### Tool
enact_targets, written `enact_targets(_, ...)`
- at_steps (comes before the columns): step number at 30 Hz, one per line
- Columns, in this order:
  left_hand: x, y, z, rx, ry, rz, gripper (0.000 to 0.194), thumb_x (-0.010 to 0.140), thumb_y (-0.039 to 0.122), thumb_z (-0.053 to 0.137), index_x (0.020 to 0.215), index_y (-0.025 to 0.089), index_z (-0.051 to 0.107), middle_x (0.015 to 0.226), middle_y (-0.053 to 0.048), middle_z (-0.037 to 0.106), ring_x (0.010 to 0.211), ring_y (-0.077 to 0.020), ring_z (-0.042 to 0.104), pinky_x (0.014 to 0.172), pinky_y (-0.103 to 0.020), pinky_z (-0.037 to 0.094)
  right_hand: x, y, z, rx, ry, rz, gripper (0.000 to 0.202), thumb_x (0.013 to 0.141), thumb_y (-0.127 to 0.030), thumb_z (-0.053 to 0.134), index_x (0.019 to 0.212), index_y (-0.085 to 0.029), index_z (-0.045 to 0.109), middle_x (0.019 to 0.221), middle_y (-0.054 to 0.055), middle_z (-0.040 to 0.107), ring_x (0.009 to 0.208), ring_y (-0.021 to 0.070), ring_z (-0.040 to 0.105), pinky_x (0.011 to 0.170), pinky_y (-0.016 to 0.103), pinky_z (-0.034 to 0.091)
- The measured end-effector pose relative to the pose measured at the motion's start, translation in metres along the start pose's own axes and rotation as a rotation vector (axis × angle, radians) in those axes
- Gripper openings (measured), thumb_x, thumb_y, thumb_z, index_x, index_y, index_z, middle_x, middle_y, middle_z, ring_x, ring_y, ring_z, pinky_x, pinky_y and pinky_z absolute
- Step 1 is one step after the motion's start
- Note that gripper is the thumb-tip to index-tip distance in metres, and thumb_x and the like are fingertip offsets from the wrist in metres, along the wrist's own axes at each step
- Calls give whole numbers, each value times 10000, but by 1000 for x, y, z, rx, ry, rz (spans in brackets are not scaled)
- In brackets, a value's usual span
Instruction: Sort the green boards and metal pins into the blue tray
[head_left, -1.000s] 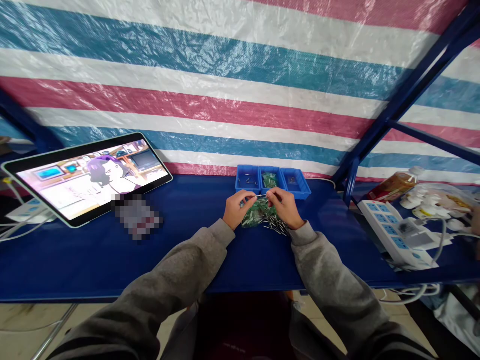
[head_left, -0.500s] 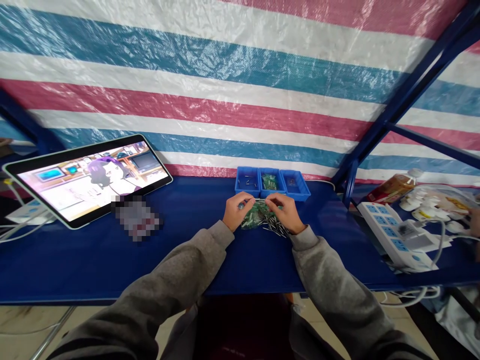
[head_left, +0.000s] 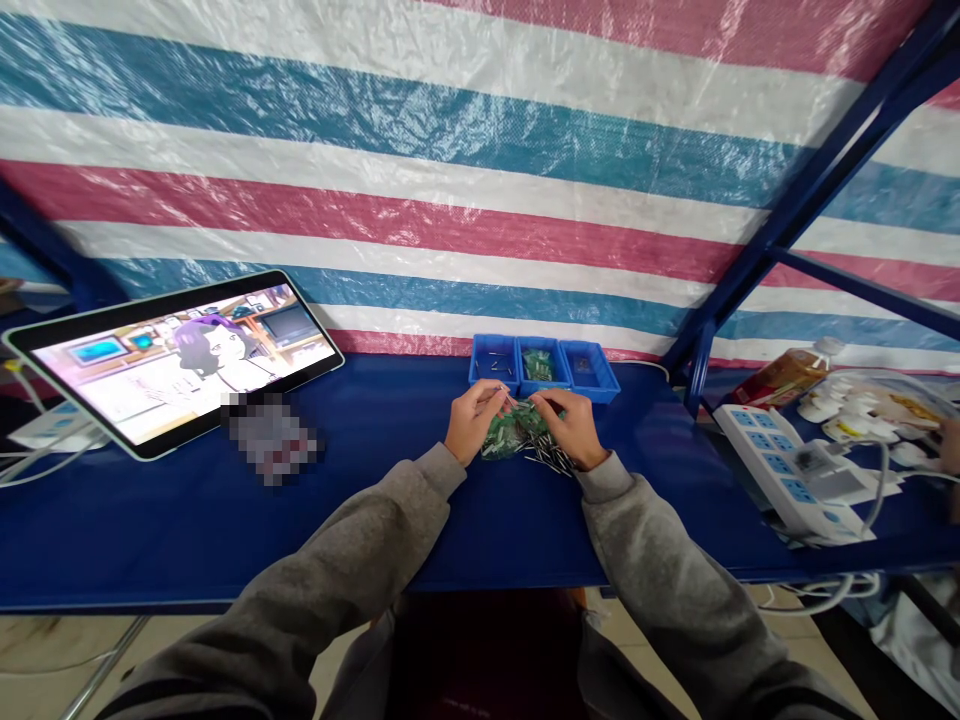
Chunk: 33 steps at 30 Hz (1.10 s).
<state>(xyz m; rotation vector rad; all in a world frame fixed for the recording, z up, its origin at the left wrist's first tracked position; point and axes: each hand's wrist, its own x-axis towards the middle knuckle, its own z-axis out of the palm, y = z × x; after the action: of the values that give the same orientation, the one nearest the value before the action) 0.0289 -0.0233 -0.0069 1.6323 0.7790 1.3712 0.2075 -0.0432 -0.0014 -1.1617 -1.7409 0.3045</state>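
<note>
My left hand (head_left: pixel 472 422) is closed in a pinch at a thin, pale metal rod (head_left: pixel 516 400). The rod slants down across the small gap to the fingertips of my right hand (head_left: pixel 571 426), also pinched closed. Under the hands lies a green plastic bag (head_left: pixel 501 440) of small pieces, partly covered by the fingers. A loose pile of slim metal rods (head_left: pixel 551 456) spreads beside it, below my right hand. Just beyond the hands stand three joined blue bins: the left bin (head_left: pixel 493 345) holds a few rods, the middle bin (head_left: pixel 538 366) green-wrapped pieces, the right bin (head_left: pixel 590 368) a few tiny items.
A tablet (head_left: pixel 187 355) playing a cartoon leans at the left, with a blurred-out object (head_left: pixel 274 440) before it. To the right are a white power strip (head_left: pixel 787 470) with cables, a drink bottle (head_left: pixel 795 372) and white parts (head_left: pixel 855 412). A person's hand shows at the right edge.
The rod, level between my hands before, is now tilted, its left end higher. My left fingertips have risen slightly and my right hand has shifted a little.
</note>
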Motion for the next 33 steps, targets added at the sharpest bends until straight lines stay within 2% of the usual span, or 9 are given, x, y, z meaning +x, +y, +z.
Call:
enact_targets(5,1,-2,-1,69,31,18,297,894,405,572,1094,186,579,678,16,576,528,-98,520,516,-224,460,0,0,1,-11,13,7,310,905,-413,513,782,-201,703,754,55,715,666,204,644,663,327,497)
enact_targets(9,1,-1,-1,116,-6,26,273,898,422,554,946,170,650,776,-24,626,555,-107,529,533,-240,457,-1,-1,3,0,1,-3,288,907,-378,515,790,-195,705,760,60,715,680,207,654,673,328,499)
enact_targets(13,1,-2,-2,152,-64,46,318,902,442,536,964,172,692,857,-58,660,610,-131,566,575,-264,478,-1,-1,2,5,15,0,292,906,-381,521,791,-190,709,753,64,714,684,210,658,672,328,497)
enact_targets(18,2,-4,-5,213,-140,36,357,931,448,477,1059,166,655,642,-2,574,512,-110,481,509,-234,399,-1,-3,0,18,41,-15,270,907,-395,530,878,-194,709,808,62,715,667,182,627,634,307,490)
enact_targets(21,2,-3,-7,234,-150,34,334,930,425,488,1112,165,593,596,30,526,505,-102,455,515,-221,373,-2,-5,-1,63,-20,-60,245,901,-388,552,936,-200,704,762,49,680,619,162,589,598,294,478)
enact_targets(26,1,2,-7,215,-158,19,297,919,402,516,1107,174,548,554,53,482,488,-98,429,515,-217,358,-3,-3,1,94,-100,-95,204,893,-370,578,892,-205,698,716,37,627,627,159,568,581,283,459)
enact_targets(29,1,4,-6,187,-162,4,297,913,405,525,1101,176,550,549,52,490,480,-99,438,508,-216,370,-3,-2,2,95,-107,-84,209,893,-374,574,849,-203,685,739,40,640,631,156,570,580,278,458)
enact_targets(33,2,4,-7,176,-114,-27,298,880,437,564,1022,178,601,613,18,580,491,-105,493,504,-220,415,-2,-4,1,89,-67,-37,236,904,-383,544,827,-189,656,750,38,658,617,148,576,598,275,463)
